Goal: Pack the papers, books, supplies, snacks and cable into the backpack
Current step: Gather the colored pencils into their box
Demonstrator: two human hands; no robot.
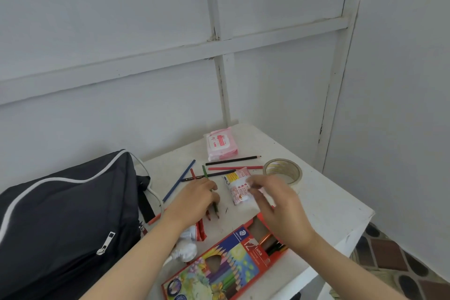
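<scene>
Left hand [194,196], centre of frame, is curling its fingers round a small bundle of coloured pencils [215,209]. Their tips are pointing down-frame and slightly right, toward the pencil box [219,268].

Right hand [275,200], just right of centre, is hovering blurred over the box's open end. Its fingertips are reaching up-left to the snack packet [237,186]; cannot tell whether they are pinching it or only near it.

Loose pencils are lying up-frame of the left hand, which is the nearer one:
- blue pencil [180,180], running on a diagonal
- red pencil [233,168] and black pencil [232,160], lying nearly level across the frame

The box is lying diagonally at lower centre, its mouth under the right wrist, with a few pencils inside. A judgement: the bundle is needing a quarter turn to slide in lengthwise.

Backpack [60,214] is filling the lower left, with no opening showing. White cable [155,192] is trailing along its right edge.

Tape roll [283,170] and wipes pack [221,145] are waiting further up the table [328,202].
</scene>
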